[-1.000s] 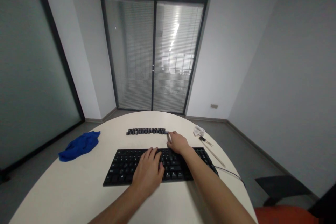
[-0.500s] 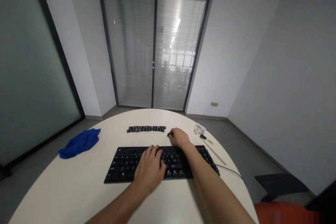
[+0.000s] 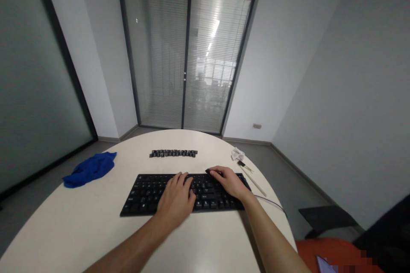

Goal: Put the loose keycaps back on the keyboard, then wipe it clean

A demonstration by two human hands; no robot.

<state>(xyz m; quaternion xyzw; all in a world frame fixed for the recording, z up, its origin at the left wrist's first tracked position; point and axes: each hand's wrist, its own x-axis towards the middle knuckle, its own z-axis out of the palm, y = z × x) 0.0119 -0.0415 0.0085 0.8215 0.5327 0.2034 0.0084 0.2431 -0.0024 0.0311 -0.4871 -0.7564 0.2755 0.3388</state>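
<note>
A black keyboard (image 3: pixel 144 196) lies on the round cream table (image 3: pixel 96 230). My left hand (image 3: pixel 176 196) rests on its middle keys with the fingers a little spread, holding nothing. Over the keyboard's upper right part is my right hand (image 3: pixel 226 179), thumb and fingertips pinched on a small black piece (image 3: pixel 208 171) at the back edge. Beyond the keyboard, several loose black keycaps (image 3: pixel 173 153) lie in two rows.
A crumpled blue cloth (image 3: pixel 91 169) lies at the left. To the right are a crumpled white tissue (image 3: pixel 237 154), a small black-headed brush (image 3: pixel 244 165), a thin stick (image 3: pixel 256 183) and the keyboard's cable (image 3: pixel 272 201). A red seat (image 3: pixel 320 247) stands beyond the table's right edge.
My right hand has come back from the tabletop near the keycap rows to the keyboard's back edge, with the small black piece in its fingers. The view has shifted slightly.
</note>
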